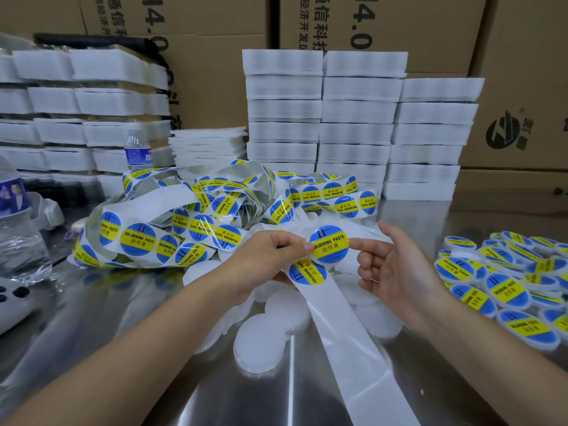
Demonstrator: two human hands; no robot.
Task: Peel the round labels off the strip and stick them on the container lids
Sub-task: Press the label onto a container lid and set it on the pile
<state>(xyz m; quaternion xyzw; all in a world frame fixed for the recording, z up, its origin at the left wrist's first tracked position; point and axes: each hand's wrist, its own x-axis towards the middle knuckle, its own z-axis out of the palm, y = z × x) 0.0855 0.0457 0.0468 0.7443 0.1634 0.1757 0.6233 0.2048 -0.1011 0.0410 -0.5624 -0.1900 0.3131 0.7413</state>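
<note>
Round label [330, 245] sits pinched in the left hand [270, 256] above the strip [350, 336]; the right hand [396, 267], loosely open, touches its edge.

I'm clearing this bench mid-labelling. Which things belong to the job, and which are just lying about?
Job: round blue-and-yellow label; white backing strip; bare white round lids; labelled lids.
Lying about: clear plastic water bottle; white foam stacks; brown cardboard cartons.

Left hand [270, 256] pinches; right hand [396, 265] (uncurled) points.
</note>
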